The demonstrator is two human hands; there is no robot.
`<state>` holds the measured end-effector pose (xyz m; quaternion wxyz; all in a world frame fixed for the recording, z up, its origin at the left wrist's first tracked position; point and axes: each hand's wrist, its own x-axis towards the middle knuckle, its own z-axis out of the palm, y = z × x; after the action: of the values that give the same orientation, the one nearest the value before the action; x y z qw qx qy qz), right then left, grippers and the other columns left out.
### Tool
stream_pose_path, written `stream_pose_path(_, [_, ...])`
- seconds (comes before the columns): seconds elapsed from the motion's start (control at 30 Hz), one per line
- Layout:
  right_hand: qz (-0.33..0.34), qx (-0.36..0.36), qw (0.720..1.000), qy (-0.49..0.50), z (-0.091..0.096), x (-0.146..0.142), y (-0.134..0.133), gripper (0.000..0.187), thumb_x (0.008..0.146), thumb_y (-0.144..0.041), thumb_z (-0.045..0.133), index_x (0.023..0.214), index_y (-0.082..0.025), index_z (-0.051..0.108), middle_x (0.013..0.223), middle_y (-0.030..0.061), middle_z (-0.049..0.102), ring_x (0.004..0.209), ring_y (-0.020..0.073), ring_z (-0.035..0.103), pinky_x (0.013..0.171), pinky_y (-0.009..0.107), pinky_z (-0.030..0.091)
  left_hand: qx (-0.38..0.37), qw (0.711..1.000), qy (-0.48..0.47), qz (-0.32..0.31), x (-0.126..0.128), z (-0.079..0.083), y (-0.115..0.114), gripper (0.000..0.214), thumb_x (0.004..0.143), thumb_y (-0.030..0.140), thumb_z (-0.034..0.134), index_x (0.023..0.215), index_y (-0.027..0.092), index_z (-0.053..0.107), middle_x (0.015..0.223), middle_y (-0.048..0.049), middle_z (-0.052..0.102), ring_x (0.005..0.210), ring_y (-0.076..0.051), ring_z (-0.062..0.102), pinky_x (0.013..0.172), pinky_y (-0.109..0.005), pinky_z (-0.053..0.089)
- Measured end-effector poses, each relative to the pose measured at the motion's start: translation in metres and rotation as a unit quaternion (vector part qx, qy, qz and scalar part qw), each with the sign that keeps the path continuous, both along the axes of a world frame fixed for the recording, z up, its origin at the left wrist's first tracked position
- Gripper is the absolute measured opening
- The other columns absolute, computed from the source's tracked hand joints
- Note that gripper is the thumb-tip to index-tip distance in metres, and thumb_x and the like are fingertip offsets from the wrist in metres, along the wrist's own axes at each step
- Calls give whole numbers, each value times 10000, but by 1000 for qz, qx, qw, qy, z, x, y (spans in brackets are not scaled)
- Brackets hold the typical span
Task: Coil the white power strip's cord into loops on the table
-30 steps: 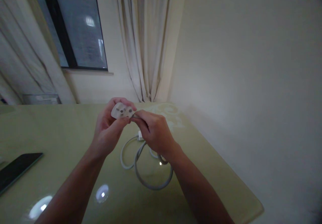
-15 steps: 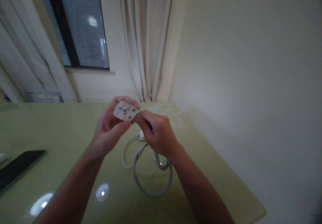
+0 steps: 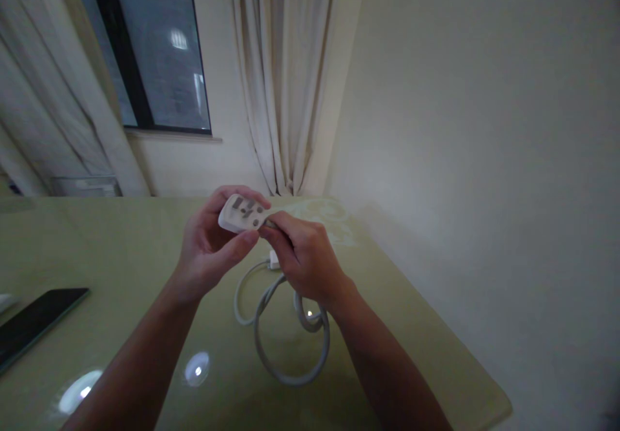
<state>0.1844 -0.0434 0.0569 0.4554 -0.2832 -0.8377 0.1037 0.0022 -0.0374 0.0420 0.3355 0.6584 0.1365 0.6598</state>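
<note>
My left hand (image 3: 210, 250) is closed round a white plug (image 3: 241, 214), thumb below it and fingers behind, its face with dark pin marks turned up toward me. My right hand (image 3: 303, 260) is closed on the grey cable right where it leaves the plug. The rest of the cable (image 3: 290, 347) hangs down and lies in loose loops on the green table (image 3: 121, 250) under my hands. A small white connector (image 3: 274, 262) shows just below my right fingers.
A dark phone (image 3: 33, 324) lies flat near the table's left edge. The table's right edge runs close to a plain wall (image 3: 484, 159). Behind the table are curtains (image 3: 285, 75) and a dark window (image 3: 155, 50).
The plug has tilted slightly in my left hand, showing more of its face. The cable loops on the table have shifted a little. Both hands stay in place.
</note>
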Motion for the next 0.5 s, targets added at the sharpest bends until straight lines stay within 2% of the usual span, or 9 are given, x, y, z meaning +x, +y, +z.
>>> stream_pose_path(0.23, [1, -7, 1000, -2, 1, -1, -1, 295, 1119, -379, 507, 974, -200, 691, 814, 3, 684, 709, 130, 592, 706, 260, 400, -15, 1000, -10, -1, 0, 0, -1, 342, 884, 197, 835, 1203, 220, 714, 1167, -74, 707, 867, -131, 641, 703, -206, 537])
stream_pose_path(0.33, [-3, -34, 999, 39, 0, 2, 9, 299, 1107, -395, 531, 939, -202, 687, 742, -17, 641, 659, 116, 553, 668, 255, 381, -26, 1000, 10, 11, 2, 1, 2, 462, 882, 275, 850, 1313, 231, 689, 1218, -86, 708, 816, -128, 630, 681, -230, 529])
stream_pose_path(0.43, [-4, -95, 986, 137, -4, 9, 29, 320, 1089, -432, 549, 910, -203, 681, 627, -49, 554, 569, 102, 498, 597, 247, 362, -60, 994, 49, 79, 2, -3, 12, 492, 949, 398, 769, 1391, 232, 630, 1294, -106, 698, 755, -123, 617, 668, -265, 530])
stream_pose_path(0.5, [10, -150, 968, 200, -7, 17, 45, 355, 1067, -498, 563, 904, -204, 676, 578, -64, 518, 502, 95, 456, 532, 244, 339, -102, 975, 123, 154, 1, -13, 24, 433, 990, 467, 680, 1331, 203, 639, 1265, -113, 714, 757, -144, 636, 674, -291, 536])
